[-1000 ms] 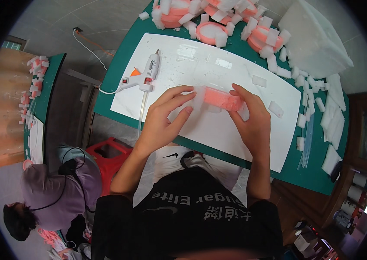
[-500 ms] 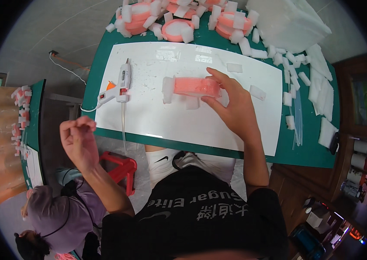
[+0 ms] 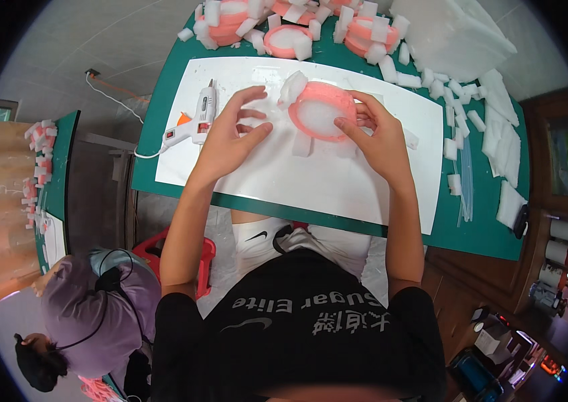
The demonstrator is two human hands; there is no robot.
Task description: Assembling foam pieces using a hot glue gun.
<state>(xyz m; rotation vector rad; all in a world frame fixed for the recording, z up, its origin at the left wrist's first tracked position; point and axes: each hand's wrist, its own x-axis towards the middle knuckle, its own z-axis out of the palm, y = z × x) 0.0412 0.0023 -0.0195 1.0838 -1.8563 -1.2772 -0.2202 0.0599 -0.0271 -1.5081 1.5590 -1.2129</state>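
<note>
A pink foam ring [image 3: 332, 95] with a white filling is tilted up over the white board [image 3: 264, 177]. My right hand [image 3: 379, 141] grips its right side, with the thumb on the front rim and the fingers behind. One white foam block [image 3: 292, 88] sticks to the ring's upper left edge, and another white block [image 3: 302, 145] shows just below it. My left hand [image 3: 232, 139] is held to the left of the ring, empty, fingers apart and curved toward it. Behind that hand lies a white glue gun [image 3: 206, 107], its handle partly hidden by my wrist.
Finished-looking pink rings with white blocks [image 3: 289, 41] crowd the table's far edge. Loose white foam pieces [image 3: 455, 100], clear glue sticks [image 3: 466, 181] and a big white foam bundle [image 3: 451, 37] occupy the right. A person [image 3: 100, 315] sits at lower left beside a red stool [image 3: 205, 268].
My left hand has come up from the near left to beside the ring. My right hand has closed on the ring, which is now tipped up with its face showing.
</note>
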